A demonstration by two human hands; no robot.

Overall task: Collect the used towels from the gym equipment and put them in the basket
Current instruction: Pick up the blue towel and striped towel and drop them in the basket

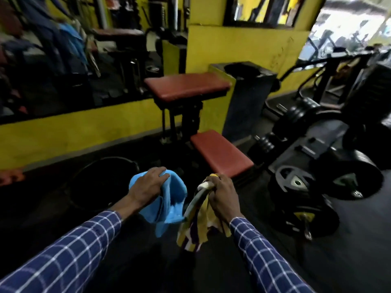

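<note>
My left hand [148,185] grips a light blue towel [171,206] that hangs folded below it. A yellow, white and purple striped towel [198,225] dangles from my right hand [222,195], which is closed around its top. Both hands are held side by side in front of me. A dark round basket [91,176] stands on the floor just left of and behind my left hand, its inside too dark to make out.
A preacher bench with a red arm pad [186,85] and a red seat [220,153] stands ahead. Black weight plates [296,182] and dumbbells lie at the right. A yellow wall with a mirror [63,60] runs along the left, a dark box [247,98] behind the bench.
</note>
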